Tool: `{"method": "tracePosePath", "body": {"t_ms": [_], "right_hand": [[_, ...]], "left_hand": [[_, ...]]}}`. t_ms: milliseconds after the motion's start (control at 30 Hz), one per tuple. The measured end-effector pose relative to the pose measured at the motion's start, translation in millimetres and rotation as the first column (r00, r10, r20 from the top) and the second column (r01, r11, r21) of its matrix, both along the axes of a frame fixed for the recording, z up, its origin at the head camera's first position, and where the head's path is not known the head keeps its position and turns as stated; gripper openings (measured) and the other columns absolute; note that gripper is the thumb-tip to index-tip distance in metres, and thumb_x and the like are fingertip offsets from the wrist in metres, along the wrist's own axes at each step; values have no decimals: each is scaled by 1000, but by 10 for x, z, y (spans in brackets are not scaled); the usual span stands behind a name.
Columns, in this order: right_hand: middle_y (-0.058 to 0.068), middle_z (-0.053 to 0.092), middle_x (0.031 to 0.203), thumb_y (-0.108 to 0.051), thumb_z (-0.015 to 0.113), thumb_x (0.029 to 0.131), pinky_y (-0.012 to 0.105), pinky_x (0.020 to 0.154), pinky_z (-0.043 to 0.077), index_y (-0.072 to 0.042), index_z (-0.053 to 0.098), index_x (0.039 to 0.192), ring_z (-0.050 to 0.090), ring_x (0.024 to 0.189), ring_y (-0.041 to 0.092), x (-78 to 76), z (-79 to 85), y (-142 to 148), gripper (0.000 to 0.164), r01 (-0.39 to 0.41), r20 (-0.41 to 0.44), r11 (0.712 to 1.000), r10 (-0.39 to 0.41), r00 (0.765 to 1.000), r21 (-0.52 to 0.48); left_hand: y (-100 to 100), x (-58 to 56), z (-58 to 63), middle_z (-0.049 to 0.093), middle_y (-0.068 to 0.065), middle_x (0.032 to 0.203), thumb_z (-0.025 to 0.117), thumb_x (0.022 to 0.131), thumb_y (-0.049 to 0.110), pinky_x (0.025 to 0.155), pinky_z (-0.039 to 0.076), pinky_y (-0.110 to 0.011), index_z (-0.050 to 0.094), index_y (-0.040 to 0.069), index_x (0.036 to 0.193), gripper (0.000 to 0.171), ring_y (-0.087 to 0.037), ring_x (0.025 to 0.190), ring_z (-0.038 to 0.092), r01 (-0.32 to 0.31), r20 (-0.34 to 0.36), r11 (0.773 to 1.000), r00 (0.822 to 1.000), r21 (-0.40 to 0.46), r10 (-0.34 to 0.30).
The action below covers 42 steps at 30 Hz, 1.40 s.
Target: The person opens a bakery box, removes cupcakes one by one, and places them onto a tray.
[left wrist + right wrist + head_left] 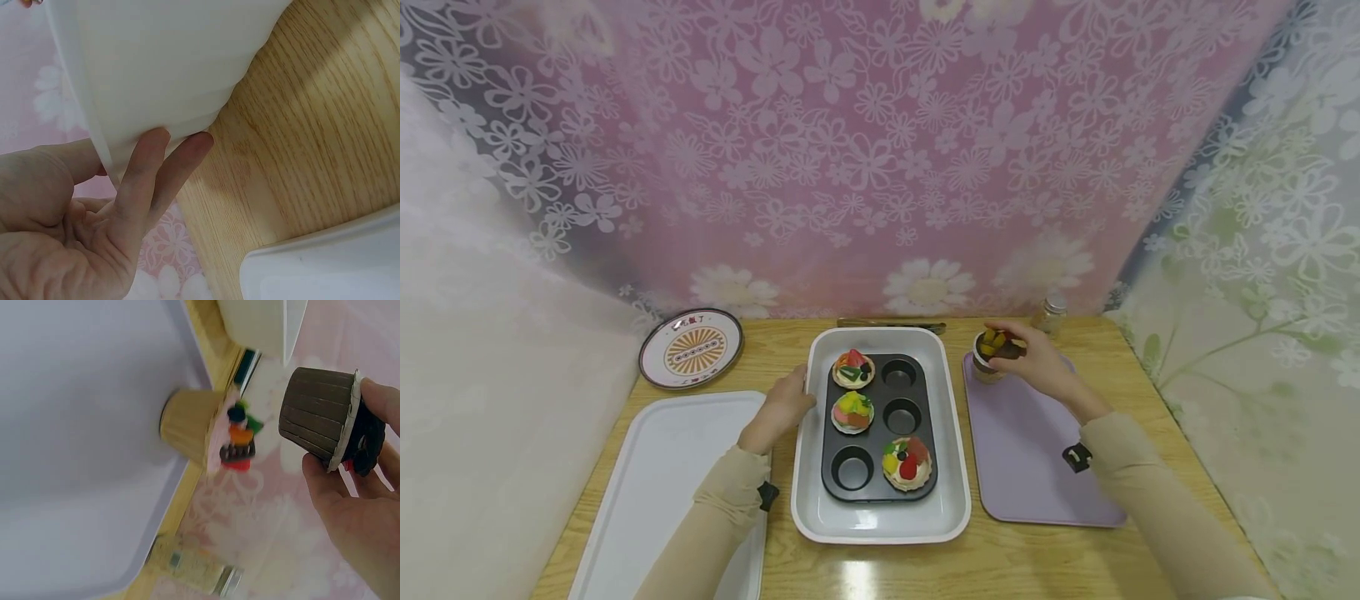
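Observation:
In my right hand [1037, 367] I hold a cupcake [317, 411] in a dark brown pleated cup, gripped near its rim, with dark topping partly hidden by the fingers. A second cupcake [194, 425], in a tan cup with colourful topping, stands on the lilac tray [1033, 454] just below that hand. My left hand [784, 408] grips the left wall of a deep white tray [805, 492], thumb at the rim and fingers against the outside. Inside it lies a black muffin tin [877, 433] with fruit tarts [853, 369] in its back left, middle left and front right cups.
A flat white tray [677, 475] lies at the left, with a patterned plate [691, 348] behind it. A small glass jar [1051, 315] stands at the back right. Something long and thin [891, 325] lies behind the deep tray, before the floral curtain [880, 167].

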State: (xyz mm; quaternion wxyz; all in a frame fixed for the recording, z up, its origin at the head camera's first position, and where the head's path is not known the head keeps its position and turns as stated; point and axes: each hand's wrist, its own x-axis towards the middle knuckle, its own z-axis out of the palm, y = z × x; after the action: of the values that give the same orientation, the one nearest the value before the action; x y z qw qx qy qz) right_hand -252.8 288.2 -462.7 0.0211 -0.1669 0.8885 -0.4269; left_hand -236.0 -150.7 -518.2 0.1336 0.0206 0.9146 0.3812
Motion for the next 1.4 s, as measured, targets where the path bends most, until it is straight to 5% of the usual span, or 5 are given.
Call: {"method": "tracePosePath", "body": {"t_ms": [200, 467, 967, 1200, 1400], "right_hand": [[27, 52, 151, -5, 76, 94, 7, 93, 46, -2, 51, 153, 55, 133, 45, -37, 28, 205, 64, 59, -59, 998, -57, 997, 21], [29, 48, 157, -10, 75, 97, 9, 91, 47, -5, 47, 157, 52, 138, 51, -33, 63, 384, 67, 147, -15, 988, -146, 989, 54], [33, 50, 154, -4, 76, 94, 9, 89, 46, 0, 46, 156, 55, 133, 54, -118, -258, 720, 69, 209, -72, 973, -202, 977, 96], [35, 52, 149, -6, 77, 94, 58, 105, 50, 4, 48, 153, 55, 132, 55, -157, -402, 792, 67, 244, -70, 960, -236, 969, 140], [38, 53, 145, -1, 77, 91, 65, 107, 47, 8, 50, 149, 56, 128, 56, -189, -526, 803, 64, 244, -88, 960, -233, 968, 137]], "left_hand": [[-5, -6, 0, 54, -34, 151, 55, 96, 5, 90, 63, -51, 34, -4, 159, 67, -45, 125, 64, 2, 4, 1000, 1000, -1, -2], [-11, -8, 2, 55, -35, 148, 56, 96, 4, 83, 65, -49, 36, -4, 159, 67, -45, 121, 66, 0, 2, 1000, 1000, 4, 0], [-1, -12, -4, 55, -34, 149, 56, 96, 5, 88, 64, -52, 36, -2, 159, 67, -46, 125, 65, -17, 14, 1000, 1000, -12, 18], [7, -2, -1, 55, -34, 149, 56, 96, 5, 88, 64, -52, 36, -3, 159, 66, -46, 125, 65, -17, 14, 1000, 1000, 1, 17], [4, -2, -9, 56, -34, 149, 56, 96, 5, 87, 65, -52, 37, -3, 159, 66, -46, 124, 66, -18, 7, 1000, 1000, 7, 18]]}}
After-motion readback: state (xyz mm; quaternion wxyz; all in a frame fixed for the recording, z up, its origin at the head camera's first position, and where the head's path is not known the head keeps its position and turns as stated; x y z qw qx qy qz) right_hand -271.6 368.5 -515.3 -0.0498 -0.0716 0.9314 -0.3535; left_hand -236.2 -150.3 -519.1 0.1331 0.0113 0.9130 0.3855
